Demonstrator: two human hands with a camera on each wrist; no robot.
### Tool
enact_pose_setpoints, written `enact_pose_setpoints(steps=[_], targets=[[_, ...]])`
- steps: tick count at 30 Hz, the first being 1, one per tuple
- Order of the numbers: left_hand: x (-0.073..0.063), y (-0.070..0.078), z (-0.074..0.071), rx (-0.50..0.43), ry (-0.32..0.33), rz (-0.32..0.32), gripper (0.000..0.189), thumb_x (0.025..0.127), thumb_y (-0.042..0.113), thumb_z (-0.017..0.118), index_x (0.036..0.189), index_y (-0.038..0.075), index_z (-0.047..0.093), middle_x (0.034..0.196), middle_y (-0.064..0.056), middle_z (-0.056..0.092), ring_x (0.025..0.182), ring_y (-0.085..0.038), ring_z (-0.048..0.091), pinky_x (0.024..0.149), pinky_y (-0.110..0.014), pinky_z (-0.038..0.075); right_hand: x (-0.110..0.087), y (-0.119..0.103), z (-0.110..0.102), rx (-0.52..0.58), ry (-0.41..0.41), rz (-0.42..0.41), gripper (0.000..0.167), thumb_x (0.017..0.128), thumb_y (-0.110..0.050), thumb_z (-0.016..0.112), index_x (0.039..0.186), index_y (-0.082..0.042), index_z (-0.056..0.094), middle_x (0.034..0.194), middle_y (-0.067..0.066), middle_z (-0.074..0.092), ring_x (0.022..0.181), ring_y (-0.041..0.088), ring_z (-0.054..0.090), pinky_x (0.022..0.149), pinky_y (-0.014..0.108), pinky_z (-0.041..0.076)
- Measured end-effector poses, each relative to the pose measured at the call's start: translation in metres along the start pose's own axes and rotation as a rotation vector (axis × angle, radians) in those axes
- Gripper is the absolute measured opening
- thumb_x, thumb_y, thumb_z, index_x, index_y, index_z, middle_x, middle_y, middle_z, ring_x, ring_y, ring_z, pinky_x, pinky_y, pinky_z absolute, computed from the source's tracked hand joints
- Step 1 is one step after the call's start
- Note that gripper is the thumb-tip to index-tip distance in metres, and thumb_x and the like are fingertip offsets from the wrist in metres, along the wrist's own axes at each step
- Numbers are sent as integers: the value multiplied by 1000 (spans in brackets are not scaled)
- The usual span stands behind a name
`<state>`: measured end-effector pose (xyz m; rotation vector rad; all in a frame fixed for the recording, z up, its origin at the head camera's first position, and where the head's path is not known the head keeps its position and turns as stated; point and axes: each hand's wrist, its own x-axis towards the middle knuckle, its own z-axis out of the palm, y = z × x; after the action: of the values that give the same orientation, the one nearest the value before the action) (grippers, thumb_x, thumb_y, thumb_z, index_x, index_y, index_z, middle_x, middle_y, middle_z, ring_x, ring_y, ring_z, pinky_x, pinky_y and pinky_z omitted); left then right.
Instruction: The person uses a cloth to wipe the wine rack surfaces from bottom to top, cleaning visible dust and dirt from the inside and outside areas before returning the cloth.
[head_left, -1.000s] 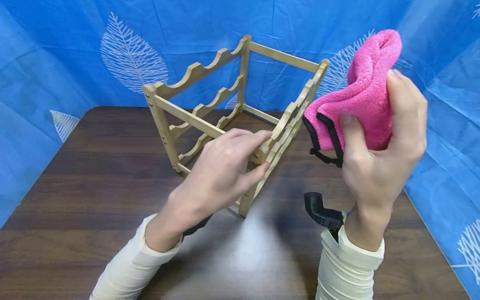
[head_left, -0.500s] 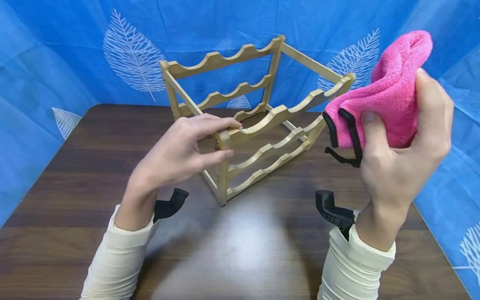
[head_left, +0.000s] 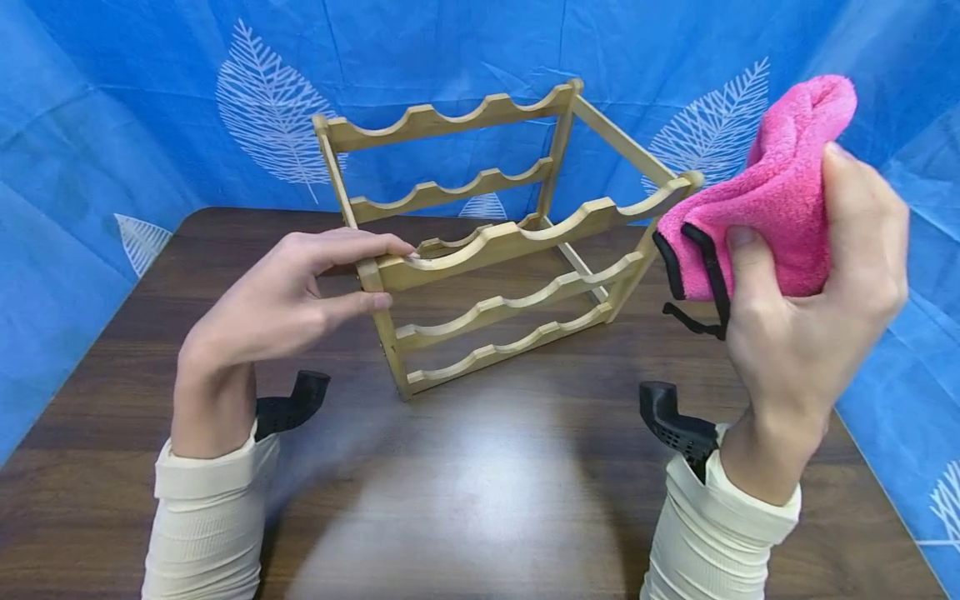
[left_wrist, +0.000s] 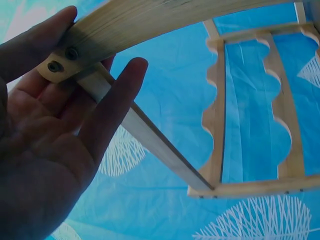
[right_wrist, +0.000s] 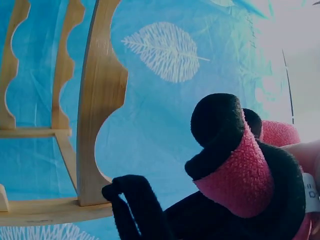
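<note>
Got wooden rack (head_left: 517,240) on worktop (head_left: 480,508), likely stiff and light, clamped near top of corner post (head_left: 389,342) in left grip (head_left: 281,296), best hold; pink cloth (head_left: 787,200) pinched in right grip (head_left: 813,333), raised beside rack, probably soft, squashy; take by middle, not black strap (head_left: 717,279).

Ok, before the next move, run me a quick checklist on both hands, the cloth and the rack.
1. Left hand holding the rack at its near corner: ok.
2. Right hand gripping the pink cloth: ok.
3. Black strap tucked in: not ok, it dangles from the cloth.
4. Cloth clear of the rack: cannot tell, they overlap in the head view.
5. All rack feet flat on the table: cannot tell, not every foot shows.
</note>
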<state>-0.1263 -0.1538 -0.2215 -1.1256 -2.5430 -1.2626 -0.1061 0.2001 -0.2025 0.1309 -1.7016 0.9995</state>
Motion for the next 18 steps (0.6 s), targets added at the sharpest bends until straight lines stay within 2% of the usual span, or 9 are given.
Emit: enact_pose_setpoints(steps=[3,6,8,11,12,13,15,16,18], targets=[[-3,-3,-5,-12,-11,-12,45,86,-8,71,126,10,66,121,0,64,102,-12,57,85,-21,44,0,1,-2,-10,-10,-2,41,76,-10,72,114,3,70,116,5,67,113,21,55,103,32,39],[-5,-7,-12,-19,-38,-37,44,88,-6,70,127,12,65,133,-4,58,105,-13,58,78,-21,43,-1,2,-4,-40,-49,-10,41,77,-10,71,116,1,70,117,4,67,114,19,55,103,31,39],[-7,-12,-16,-16,-55,-55,43,89,-4,69,128,13,65,143,-6,52,116,-16,57,75,-22,41,-2,2,-5,-63,-83,-9,42,78,-10,70,118,0,70,118,4,67,115,18,55,103,31,39],[-10,-20,-21,-16,-59,-71,43,90,-2,68,130,14,64,151,-5,44,123,-17,54,71,-24,38,-5,3,-4,-100,-129,-7,43,80,-13,70,122,-2,69,121,5,67,116,15,55,102,29,39],[-11,-23,-23,-26,-47,-67,44,90,-3,68,131,13,64,151,-5,43,126,-18,51,71,-24,38,-6,3,-3,-107,-139,-3,44,80,-16,70,123,-3,69,121,5,67,116,14,55,102,29,39],[-12,-27,-24,-34,-30,-61,45,89,-5,68,131,11,64,150,-5,44,135,-19,44,75,-22,40,-6,3,-2,-111,-146,2,45,81,-18,71,124,-5,69,122,4,66,116,13,55,101,28,39],[-16,-33,-26,-62,18,-55,47,87,-11,67,131,7,64,151,-5,44,140,-19,37,82,-17,43,-8,4,0,-121,-156,1,47,82,-24,72,125,-7,69,123,2,66,117,13,55,101,28,40],[-17,-36,-27,-82,48,-58,50,86,-14,67,131,5,63,151,-5,44,143,-21,31,89,-15,43,-8,4,0,-125,-159,-1,48,82,-27,73,125,-8,69,123,1,66,117,12,56,100,28,40],[-19,-40,-26,-126,118,-88,56,83,-16,68,135,3,60,153,-6,42,144,-21,29,96,-15,42,-9,6,1,-135,-164,-7,50,82,-32,73,126,-10,69,123,-2,66,117,12,56,100,28,41]])
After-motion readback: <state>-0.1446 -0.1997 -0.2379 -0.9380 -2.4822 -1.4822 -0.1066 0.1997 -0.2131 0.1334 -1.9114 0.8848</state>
